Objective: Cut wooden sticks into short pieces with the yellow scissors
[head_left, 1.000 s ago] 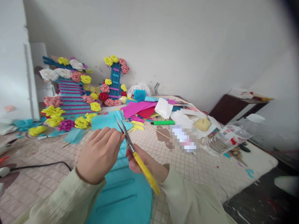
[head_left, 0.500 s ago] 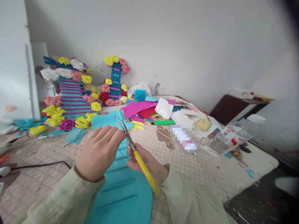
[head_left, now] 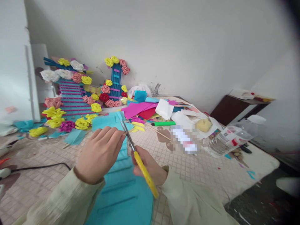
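Note:
My right hand (head_left: 150, 167) grips a pair of scissors (head_left: 143, 170) with yellow handles, its metal blades pointing away from me and up to the left. The blades meet the fingertips of my left hand (head_left: 101, 154). That hand is closed in a pinch; a small pale tip shows at the blades, but I cannot make out what it belongs to. Beneath both hands lies a turquoise guitar-like shape (head_left: 124, 203) with a narrow neck and dark lines across its rounded body.
Two decorated panels with paper flowers (head_left: 76, 97) lean by the wall. Coloured paper sheets (head_left: 137, 109), a green marker (head_left: 164, 123) and a thin stick (head_left: 161, 133) lie beyond my hands. A large plastic bottle (head_left: 231, 140) lies to the right; a black cable (head_left: 44, 166) runs at left.
My right hand has shifted slightly to the right and its fingers have moved on the scissors. The handle end sits slightly lower. My left hand has barely moved.

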Tool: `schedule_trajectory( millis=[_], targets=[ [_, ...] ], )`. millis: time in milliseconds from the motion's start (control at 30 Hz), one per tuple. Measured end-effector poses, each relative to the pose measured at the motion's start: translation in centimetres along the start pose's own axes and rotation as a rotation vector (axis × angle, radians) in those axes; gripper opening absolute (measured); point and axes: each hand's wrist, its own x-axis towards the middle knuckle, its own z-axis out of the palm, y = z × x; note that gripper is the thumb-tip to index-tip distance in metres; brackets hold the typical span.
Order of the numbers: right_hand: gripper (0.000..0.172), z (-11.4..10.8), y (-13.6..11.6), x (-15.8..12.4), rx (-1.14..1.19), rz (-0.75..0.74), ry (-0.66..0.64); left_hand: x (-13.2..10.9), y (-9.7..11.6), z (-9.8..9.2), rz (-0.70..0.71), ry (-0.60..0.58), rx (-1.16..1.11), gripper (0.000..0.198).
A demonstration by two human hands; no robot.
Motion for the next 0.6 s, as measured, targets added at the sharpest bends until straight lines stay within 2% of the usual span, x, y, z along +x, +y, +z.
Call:
schedule_trajectory(
  millis=[133,233,400,600],
  targets=[
    [0.037,-0.32,-0.26,0.10,0.037,0.049,-0.053,0.10,-0.02,-0.08,-0.001,0.001,-0.032,0.024],
    [0.036,-0.53,-0.44,0.06,0.004,0.012,-0.108,0.06,-0.05,-0.05,0.006,0.005,0.002,0.026],
    [0.024,-0.52,-0.27,-0.14,-0.027,-0.013,-0.113,0.01,0.03,0.11,0.016,0.028,0.072,0.030],
    [0.028,-0.70,0.41,0.00,-0.012,-0.003,-0.132,0.00,-0.31,0.09,-0.001,0.053,0.071,0.032]
  ],
)
